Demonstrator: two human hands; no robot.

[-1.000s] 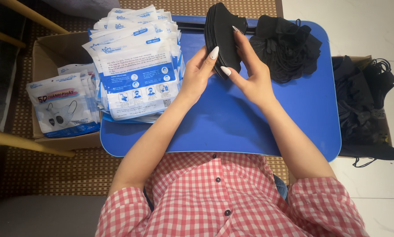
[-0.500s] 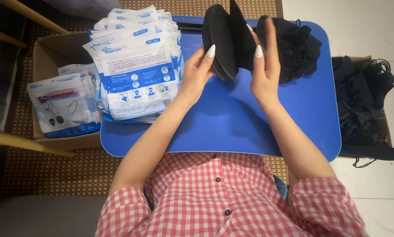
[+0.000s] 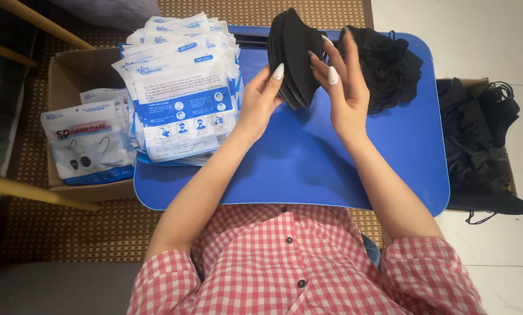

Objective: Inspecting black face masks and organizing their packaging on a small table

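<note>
since the frame half a sec ago the right hand (image 3: 344, 96) had dropped a little and turned, w/ its fingers now spread across the right face of the stack of black masks (image 3: 293, 55) rather than raised flat beside it. the left hand (image 3: 261, 100) sat about where it was, thumb up against the stack's left edge, other fingers curled behind it, so the stack was pinched btwn both hands, upright, in the upper middle of the frame above the blue lap table (image 3: 296, 157).

risk, as a judgement: the stack was held only by fingertip pressure at its lower edge, so if either hand eased off, the outer masks could fan out and slide onto the table, or the ear loops could snag on the long nails. the loose pile of black masks (image 3: 390, 64) lay just right of the hands at upper right, close enough that a dropped mask would mix into it.

counts: 2 hands, 1 held stack (layers too thin to count), 1 loose pile on the table, 1 blue table. 1 heap of white-and-blue printed pouches (image 3: 183, 87) at upper left, too many and too overlapped to count. 2 cardboard boxes: the left box (image 3: 60, 76) w/ filled mask packs (image 3: 89, 140), at least 2 showing, and the right box (image 3: 477, 134) at the right edge w/ more black masks, no. unclear.
</note>
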